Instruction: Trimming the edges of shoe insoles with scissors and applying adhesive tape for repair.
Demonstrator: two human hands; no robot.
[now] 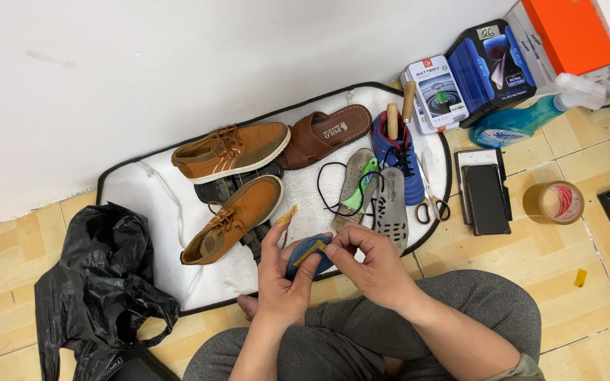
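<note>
My left hand (282,276) and my right hand (370,264) meet over my lap, both gripping a blue shoe (303,258). The right fingers pinch a small yellow-brown strip (310,250) against the blue shoe. Another yellowish scrap (286,216) sticks up by my left fingertips. I sit cross-legged in grey trousers (460,303) at the near edge of a white mat (142,194).
On the mat lie two tan lace-up shoes (233,149) (236,217), a brown sandal (326,134), two insoles (392,208), a blue shoe (400,152) holding wooden handles, and scissors (430,204). A black bag (100,282), a tape roll (553,202), a spray bottle (524,120) and boxes (488,63) lie around.
</note>
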